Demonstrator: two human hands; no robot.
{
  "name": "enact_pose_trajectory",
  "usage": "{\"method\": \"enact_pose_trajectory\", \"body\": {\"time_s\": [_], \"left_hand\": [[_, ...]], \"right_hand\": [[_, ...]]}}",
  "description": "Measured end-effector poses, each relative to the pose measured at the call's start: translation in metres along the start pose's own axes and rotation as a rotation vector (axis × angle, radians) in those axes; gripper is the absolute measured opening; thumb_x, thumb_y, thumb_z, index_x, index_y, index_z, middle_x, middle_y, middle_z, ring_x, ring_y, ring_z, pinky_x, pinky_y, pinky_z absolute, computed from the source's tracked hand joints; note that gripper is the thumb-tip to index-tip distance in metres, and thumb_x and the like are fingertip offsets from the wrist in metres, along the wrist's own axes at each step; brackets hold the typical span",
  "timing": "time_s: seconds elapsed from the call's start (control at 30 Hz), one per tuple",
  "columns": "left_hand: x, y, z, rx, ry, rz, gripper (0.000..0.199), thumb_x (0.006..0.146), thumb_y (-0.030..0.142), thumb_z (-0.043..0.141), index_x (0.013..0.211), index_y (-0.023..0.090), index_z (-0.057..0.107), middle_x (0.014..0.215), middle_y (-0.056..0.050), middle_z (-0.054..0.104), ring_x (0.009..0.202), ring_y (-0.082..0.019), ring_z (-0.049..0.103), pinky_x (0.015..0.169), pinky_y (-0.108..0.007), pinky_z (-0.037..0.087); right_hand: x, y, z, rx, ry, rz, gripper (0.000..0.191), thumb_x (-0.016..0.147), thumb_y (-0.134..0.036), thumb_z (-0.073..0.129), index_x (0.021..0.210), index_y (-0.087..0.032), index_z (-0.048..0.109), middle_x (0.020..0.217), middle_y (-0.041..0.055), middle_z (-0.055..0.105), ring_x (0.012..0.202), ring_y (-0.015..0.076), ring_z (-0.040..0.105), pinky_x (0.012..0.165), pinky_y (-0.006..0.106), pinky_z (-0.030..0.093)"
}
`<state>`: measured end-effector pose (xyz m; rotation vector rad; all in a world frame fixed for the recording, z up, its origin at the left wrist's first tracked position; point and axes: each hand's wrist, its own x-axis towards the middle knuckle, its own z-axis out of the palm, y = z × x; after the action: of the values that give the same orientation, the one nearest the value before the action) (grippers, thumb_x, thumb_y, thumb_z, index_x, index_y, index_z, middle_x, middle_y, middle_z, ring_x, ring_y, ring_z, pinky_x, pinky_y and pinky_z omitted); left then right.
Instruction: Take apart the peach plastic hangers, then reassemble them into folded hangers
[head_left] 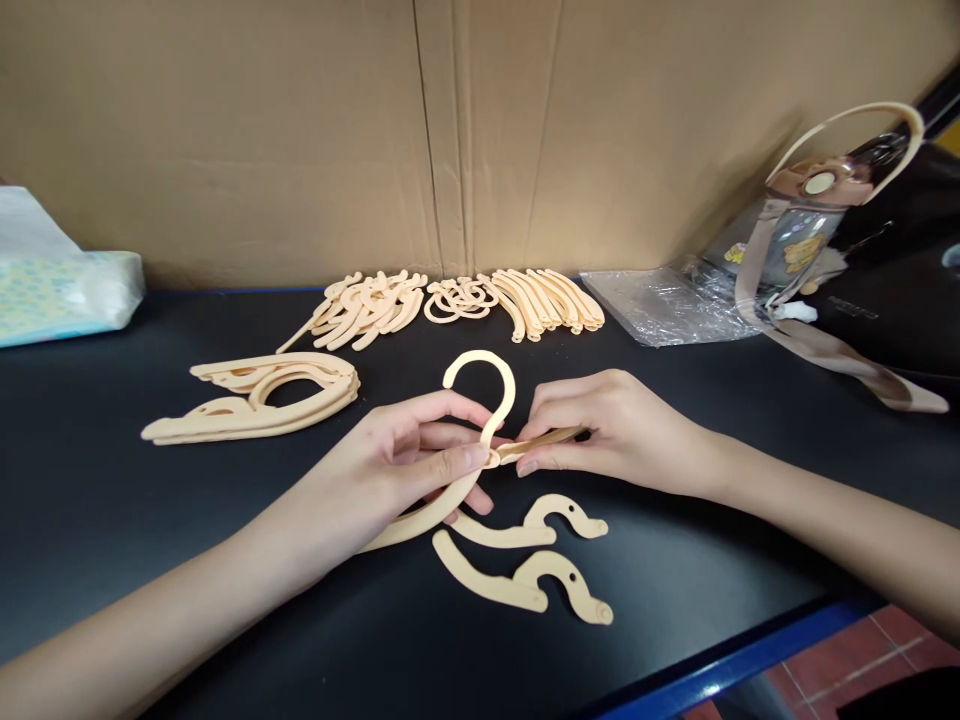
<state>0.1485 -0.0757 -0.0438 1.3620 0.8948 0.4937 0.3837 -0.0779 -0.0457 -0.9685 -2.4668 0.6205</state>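
Observation:
Between both hands is a cream plastic folding hanger (508, 385), its hook curving upward. My left hand (427, 450) pinches it at the joint below the hook, thumb in front, with one curved arm running down to the left beneath the wrist. On the other side, my right hand (600, 430) grips the hanger's other arm, seen nearly edge-on, close to the same joint. Below the hands lie two loose hanger arms with curved end pieces, an upper one (510, 535) and a lower one (495, 585). Part of the held hanger is hidden by my fingers.
Folded hangers (300, 410) are stacked at left. Behind lie piles of notched pieces (375, 305), hooks (459, 298) and curved arms (551, 300). A clear plastic bag (660, 305), a strapped bottle (814, 235) and a tissue pack (67, 290) flank them. Cardboard (285, 140) stands behind the black table (720, 580).

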Motion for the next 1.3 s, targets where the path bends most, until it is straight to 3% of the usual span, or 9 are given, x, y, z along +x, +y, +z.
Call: {"method": "enact_pose_trajectory", "body": {"time_s": [0.3,0.53,0.8,0.97,1.17,1.3], "left_hand": [[-0.005,0.005,0.005,0.013,0.050,-0.032,0.023,0.086,0.038,0.069,0.103,0.023,0.065,0.080,0.001,0.076,0.071,-0.014,0.071,0.062,-0.018,0.050],[-0.004,0.006,0.002,-0.006,-0.021,-0.070,0.016,0.088,0.036,0.069,0.098,0.023,0.068,0.076,0.002,0.077,0.069,-0.010,0.069,0.063,-0.016,0.048],[0.001,0.001,-0.003,0.006,-0.082,-0.007,0.013,0.089,0.033,0.068,0.095,0.022,0.069,0.076,0.002,0.077,0.070,-0.010,0.070,0.064,-0.015,0.048],[0.004,-0.004,-0.002,0.003,-0.013,0.054,0.012,0.087,0.029,0.071,0.090,0.020,0.064,0.082,0.001,0.078,0.075,-0.012,0.074,0.072,-0.018,0.053],[0.007,-0.006,-0.002,-0.024,0.016,0.068,0.009,0.086,0.026,0.071,0.089,0.020,0.065,0.083,0.002,0.080,0.076,-0.011,0.075,0.075,-0.016,0.055],[0.007,-0.004,0.000,0.043,0.066,0.119,0.012,0.086,0.028,0.070,0.095,0.020,0.069,0.086,0.002,0.079,0.076,-0.011,0.075,0.075,-0.016,0.056]], "right_hand": [[-0.001,0.000,0.001,0.075,-0.012,-0.020,0.021,0.089,-0.033,0.070,0.090,-0.014,0.079,0.081,0.0019,0.071,0.067,0.0096,0.063,0.059,0.021,0.040],[0.001,0.002,0.001,0.145,-0.023,-0.029,0.017,0.088,-0.032,0.071,0.087,-0.016,0.079,0.079,0.0001,0.071,0.065,0.0082,0.061,0.059,0.020,0.040],[0.003,0.005,0.003,0.156,-0.025,-0.051,0.015,0.086,-0.031,0.073,0.086,-0.017,0.079,0.078,-0.0005,0.071,0.064,0.0082,0.060,0.059,0.020,0.040],[0.005,0.003,0.004,0.147,-0.029,-0.053,0.019,0.090,-0.031,0.069,0.085,-0.016,0.079,0.076,0.0001,0.072,0.062,0.0080,0.060,0.058,0.021,0.040],[0.006,0.004,0.006,0.149,-0.012,0.031,0.024,0.090,-0.037,0.068,0.085,-0.017,0.079,0.075,0.0001,0.071,0.061,0.0082,0.059,0.057,0.021,0.039],[0.006,0.002,0.011,0.203,0.019,0.184,0.025,0.087,-0.040,0.070,0.081,-0.017,0.078,0.064,-0.0024,0.065,0.053,0.0067,0.051,0.050,0.022,0.034]]}}
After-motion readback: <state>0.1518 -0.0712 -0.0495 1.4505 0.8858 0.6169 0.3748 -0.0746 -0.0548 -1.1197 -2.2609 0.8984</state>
